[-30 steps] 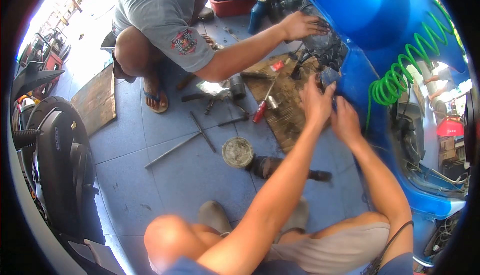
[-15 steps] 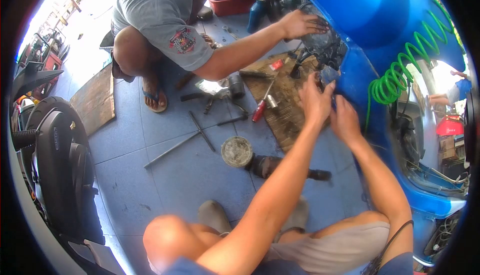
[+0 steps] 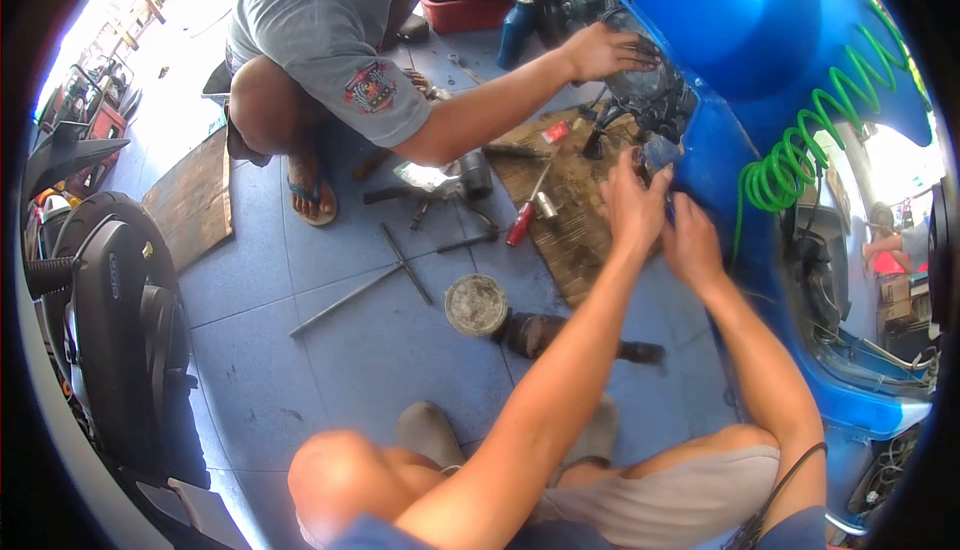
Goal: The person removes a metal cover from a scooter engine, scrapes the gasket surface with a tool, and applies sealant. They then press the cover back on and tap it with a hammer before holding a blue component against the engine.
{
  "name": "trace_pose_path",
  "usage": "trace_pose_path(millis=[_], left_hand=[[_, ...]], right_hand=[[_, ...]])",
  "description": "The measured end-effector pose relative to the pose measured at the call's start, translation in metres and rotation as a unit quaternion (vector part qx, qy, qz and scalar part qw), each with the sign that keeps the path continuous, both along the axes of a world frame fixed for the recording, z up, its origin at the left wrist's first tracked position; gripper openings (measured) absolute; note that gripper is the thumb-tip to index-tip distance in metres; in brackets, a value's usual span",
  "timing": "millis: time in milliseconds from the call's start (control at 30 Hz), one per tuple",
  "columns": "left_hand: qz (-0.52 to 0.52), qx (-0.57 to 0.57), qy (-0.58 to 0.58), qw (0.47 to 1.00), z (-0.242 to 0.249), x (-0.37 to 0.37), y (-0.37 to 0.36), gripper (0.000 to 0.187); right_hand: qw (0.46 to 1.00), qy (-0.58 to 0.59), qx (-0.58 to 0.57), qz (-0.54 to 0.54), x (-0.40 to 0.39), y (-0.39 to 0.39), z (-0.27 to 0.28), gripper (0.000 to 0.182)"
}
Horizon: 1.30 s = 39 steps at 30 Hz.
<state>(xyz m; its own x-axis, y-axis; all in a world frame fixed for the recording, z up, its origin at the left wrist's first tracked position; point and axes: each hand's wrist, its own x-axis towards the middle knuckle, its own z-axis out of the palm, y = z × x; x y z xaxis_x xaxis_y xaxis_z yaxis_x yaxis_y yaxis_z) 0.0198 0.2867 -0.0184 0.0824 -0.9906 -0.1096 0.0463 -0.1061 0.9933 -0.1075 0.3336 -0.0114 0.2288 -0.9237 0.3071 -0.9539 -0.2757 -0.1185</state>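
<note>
My left hand point(image 3: 634, 205) is closed round a dark bluish part point(image 3: 658, 153) at the lower edge of a greasy engine assembly point(image 3: 645, 100), under a blue vehicle panel point(image 3: 740, 10). Just right of it and lower, my right hand point(image 3: 692, 242) has its fingers curled in against the same spot; what they hold is hidden. A co-worker's hand point(image 3: 610, 53) rests on the engine assembly above my hands. Below, a dirty piece of cardboard point(image 3: 575, 250) lies on the floor, with a red-handled screwdriver point(image 3: 520, 223) and a metal socket point(image 3: 545, 206) on it.
On the blue tiles point(image 3: 370, 370) lie crossed metal rods point(image 3: 402, 264), a round metal piece point(image 3: 476, 305) and a dark grimy tool point(image 3: 535, 334). A co-worker point(image 3: 320, 50) squats at upper left. A green coiled hose point(image 3: 780, 170) hangs at right; a scooter wheel point(image 3: 110, 250) stands left.
My hands and the co-worker's hand keep nearly the same places. The view has shifted very slightly. At far right, the distant person's position has changed.
</note>
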Motion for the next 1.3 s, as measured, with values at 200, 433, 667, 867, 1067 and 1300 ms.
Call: trace_pose_path(millis=[200,433,667,867,1067,1300], left_hand=[[0.003,0.000,-0.009,1.000,0.001,0.000,-0.002,0.069],[-0.005,-0.001,0.000,1.000,-0.001,0.001,0.000,0.069],[0.001,0.002,-0.002,1.000,-0.002,-0.002,0.000,0.069],[-0.001,0.004,-0.003,1.000,0.000,0.001,0.001,0.071],[0.004,0.012,0.020,1.000,-0.010,-0.009,-0.002,0.066],[0.033,-0.008,0.000,0.999,-0.006,-0.008,-0.001,0.064]], right_hand=[[1.000,0.001,-0.003,-0.001,0.004,-0.002,0.004,0.025],[1.000,0.004,-0.004,0.004,0.002,0.001,0.002,0.023],[1.000,0.005,-0.003,0.002,0.001,0.000,0.001,0.024],[1.000,0.012,-0.007,-0.001,0.001,-0.001,-0.001,0.025],[1.000,0.015,-0.009,0.005,0.000,-0.001,0.000,0.025],[1.000,0.027,-0.009,0.008,-0.001,-0.003,0.001,0.027]])
